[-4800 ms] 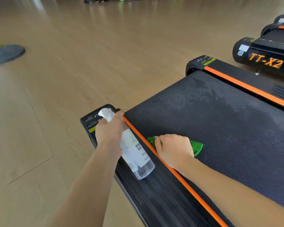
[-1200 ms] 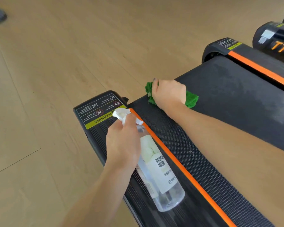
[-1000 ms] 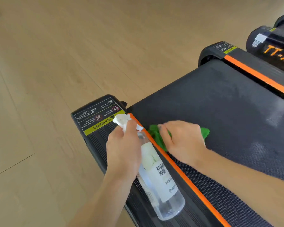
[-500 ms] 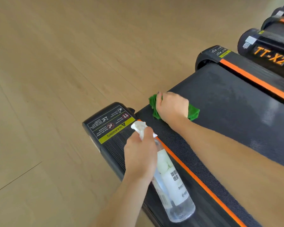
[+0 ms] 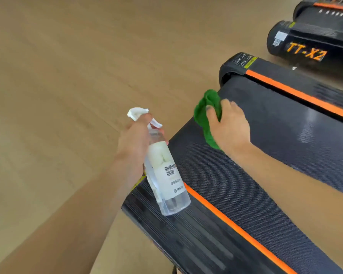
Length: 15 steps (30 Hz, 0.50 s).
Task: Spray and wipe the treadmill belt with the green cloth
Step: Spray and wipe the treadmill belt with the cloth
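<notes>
Two hands busy: right hand [image 5: 229, 129] gripping green cloth [image 5: 205, 113] at treadmill belt [image 5: 275, 135] end edge; left hand [image 5: 134, 147] clasping spray bottle [image 5: 166, 175] on side rail [image 5: 188, 232]. Best: firm pressure, overlapping strokes, bottle kept upright.

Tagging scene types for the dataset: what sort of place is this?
Probably a gym or a treadmill showroom: the treadmill belt being wiped, a second machine marked TT-X2 beside it, and open wood-look floor.
</notes>
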{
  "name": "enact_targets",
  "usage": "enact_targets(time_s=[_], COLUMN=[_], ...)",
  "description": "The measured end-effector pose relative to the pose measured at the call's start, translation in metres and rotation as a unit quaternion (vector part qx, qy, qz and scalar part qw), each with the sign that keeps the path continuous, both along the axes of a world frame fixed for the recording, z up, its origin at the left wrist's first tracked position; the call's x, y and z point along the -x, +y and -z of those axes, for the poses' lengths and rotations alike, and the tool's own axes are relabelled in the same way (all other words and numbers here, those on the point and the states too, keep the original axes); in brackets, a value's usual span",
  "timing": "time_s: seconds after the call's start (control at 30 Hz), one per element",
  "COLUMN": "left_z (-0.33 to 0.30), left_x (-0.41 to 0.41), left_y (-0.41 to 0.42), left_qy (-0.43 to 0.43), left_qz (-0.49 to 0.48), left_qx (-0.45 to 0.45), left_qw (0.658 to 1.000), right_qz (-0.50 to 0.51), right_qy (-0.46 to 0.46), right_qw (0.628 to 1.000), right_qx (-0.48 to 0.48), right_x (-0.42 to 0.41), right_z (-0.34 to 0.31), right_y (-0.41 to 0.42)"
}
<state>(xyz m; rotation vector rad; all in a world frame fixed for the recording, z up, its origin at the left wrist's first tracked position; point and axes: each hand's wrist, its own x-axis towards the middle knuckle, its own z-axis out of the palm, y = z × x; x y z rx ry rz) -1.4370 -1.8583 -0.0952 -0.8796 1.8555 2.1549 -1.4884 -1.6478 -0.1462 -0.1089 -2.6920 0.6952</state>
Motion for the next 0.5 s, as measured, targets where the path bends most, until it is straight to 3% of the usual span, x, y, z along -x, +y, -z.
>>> enact_targets(time_s=[0.07, 0.1, 0.17, 0.23, 0.33, 0.37, 0.5], left_z=[-0.004, -0.009, -0.017, -0.025, -0.037, -0.039, -0.029], left_x=[0.023, 0.033, 0.045, 0.056, 0.073, 0.077, 0.099], left_y=[0.004, 0.008, 0.013, 0.016, 0.021, 0.023, 0.023], left_qy=[-0.001, -0.008, -0.023, -0.045, -0.064, -0.067, -0.064], left_qz=[0.005, 0.012, 0.019, 0.018, 0.032, 0.036, 0.081], left_qx=[0.004, 0.009, 0.008, 0.008, 0.002, -0.006, -0.025], left_qw=[1.000, 1.000, 1.000, 0.999, 0.997, 0.997, 0.994], right_qz=[-0.027, -0.080, -0.191, -0.191, -0.141, -0.138, -0.174], right_qy=[0.013, -0.047, -0.242, -0.317, -0.123, -0.075, -0.176], right_qw=[0.995, 0.985, 0.931, 0.914, 0.973, 0.978, 0.929], right_qx=[-0.093, -0.143, -0.197, -0.168, -0.136, -0.140, -0.274], right_x=[0.004, -0.003, -0.031, -0.040, -0.021, -0.014, -0.008], right_z=[-0.001, 0.003, 0.010, 0.006, 0.000, 0.002, 0.037], right_y=[0.007, 0.010, 0.011, 0.018, 0.026, 0.025, 0.000])
